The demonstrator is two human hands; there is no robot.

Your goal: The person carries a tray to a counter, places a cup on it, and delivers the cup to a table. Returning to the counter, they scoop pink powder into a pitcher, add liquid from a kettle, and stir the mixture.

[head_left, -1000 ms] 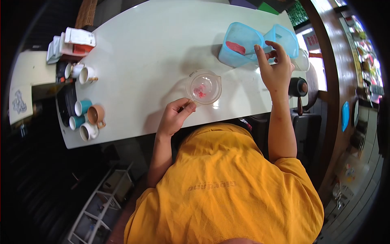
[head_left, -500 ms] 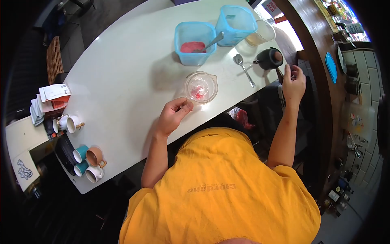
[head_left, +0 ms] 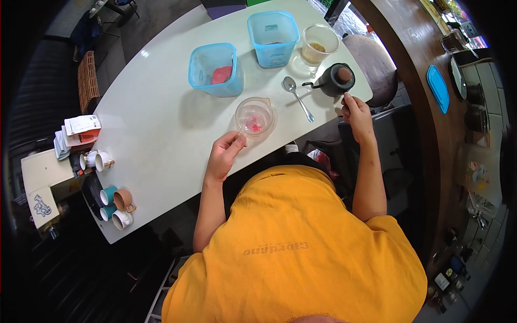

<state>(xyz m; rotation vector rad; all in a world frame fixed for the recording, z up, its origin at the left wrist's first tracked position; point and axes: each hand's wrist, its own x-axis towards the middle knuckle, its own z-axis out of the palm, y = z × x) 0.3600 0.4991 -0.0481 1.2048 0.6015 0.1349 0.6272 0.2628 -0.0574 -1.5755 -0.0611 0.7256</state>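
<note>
My left hand pinches the handle of a clear glass measuring cup that has a pouring lip. Some pink-red powder lies in the bottom of the cup, which rests at or just above the table's near edge. Over to the right, my right hand has its fingers closed round the handle of a black gooseneck kettle with a brown lid knob. The kettle stands on the table, its thin spout pointing left. Between cup and kettle lies a metal spoon.
Behind the cup stand a blue tub with pink powder and another blue tub. A clear pitcher with a yellowish-brown content is near the kettle. Several mugs and packets sit at the table's left end.
My right hand, beside the kettle's handle before, has closed on it. The view has shifted, so the tubs appear farther left. My left hand keeps its hold on the cup.
</note>
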